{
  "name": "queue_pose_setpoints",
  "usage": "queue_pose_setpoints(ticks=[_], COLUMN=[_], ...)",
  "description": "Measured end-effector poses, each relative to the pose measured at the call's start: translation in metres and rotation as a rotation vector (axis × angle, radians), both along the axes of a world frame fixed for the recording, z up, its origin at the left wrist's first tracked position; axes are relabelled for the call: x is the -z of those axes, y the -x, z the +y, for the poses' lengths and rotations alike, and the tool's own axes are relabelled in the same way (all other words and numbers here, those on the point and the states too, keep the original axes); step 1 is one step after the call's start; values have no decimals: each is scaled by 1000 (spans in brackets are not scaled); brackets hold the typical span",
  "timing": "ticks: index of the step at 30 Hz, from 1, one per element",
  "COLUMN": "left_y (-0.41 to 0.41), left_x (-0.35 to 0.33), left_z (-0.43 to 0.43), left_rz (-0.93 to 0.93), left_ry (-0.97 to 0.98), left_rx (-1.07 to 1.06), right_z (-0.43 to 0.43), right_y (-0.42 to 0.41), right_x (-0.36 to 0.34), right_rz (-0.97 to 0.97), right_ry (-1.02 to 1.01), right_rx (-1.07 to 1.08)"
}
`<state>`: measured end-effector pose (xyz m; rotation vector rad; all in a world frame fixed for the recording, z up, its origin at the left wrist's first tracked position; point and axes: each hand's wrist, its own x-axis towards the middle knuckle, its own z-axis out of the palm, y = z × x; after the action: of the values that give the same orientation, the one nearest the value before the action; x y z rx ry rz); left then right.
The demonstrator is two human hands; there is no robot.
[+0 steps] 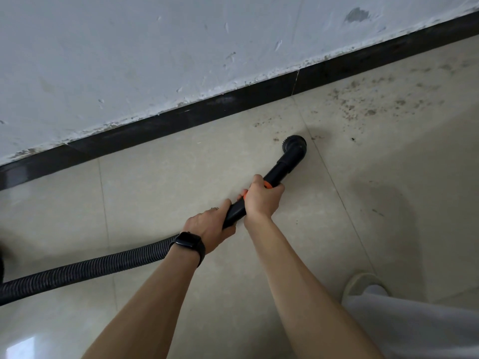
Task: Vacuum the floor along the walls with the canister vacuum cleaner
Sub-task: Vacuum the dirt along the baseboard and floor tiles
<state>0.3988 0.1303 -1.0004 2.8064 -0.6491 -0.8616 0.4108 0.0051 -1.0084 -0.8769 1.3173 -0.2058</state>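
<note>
Fingers (274, 190) of both hands are curled round the wand (278, 172): the right hand (261, 200) at its orange collar, the left hand (207, 226) just behind, by the hose (90, 268). The nozzle (294, 146) is set on the floor (155, 190) near the skirting (181, 117). Wall-edge vacuuming is judged under way; next, the nozzle must be pushed rightwards into the scattered grit (363, 104).

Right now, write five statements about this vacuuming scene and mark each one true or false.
1. The left hand and the right hand both grip the wand. True.
2. The brush nozzle touches the baseboard. False: it is out on the tile, apart from the baseboard.
3. Most of the dirt lies to the right of the nozzle. True.
4. The watch is on the right wrist. False: it is on the left wrist.
5. The hose trails off to the right. False: it trails left.
</note>
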Motion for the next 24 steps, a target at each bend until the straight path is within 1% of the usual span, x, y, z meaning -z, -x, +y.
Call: queue_pose_setpoints(ticks=[13,20,24], left_y=[-2,-11,-15], left_x=[2,1,0], left_z=[27,25,18], left_rz=[26,0,-15], left_ry=[9,7,9], left_rx=[-99,-137,-177], right_z=[27,28,21], right_y=[-12,-26,-36], right_x=[3,4,4], right_rz=[-21,-63,-107], right_ry=[5,-22,-45], right_rx=[-91,-128,-210])
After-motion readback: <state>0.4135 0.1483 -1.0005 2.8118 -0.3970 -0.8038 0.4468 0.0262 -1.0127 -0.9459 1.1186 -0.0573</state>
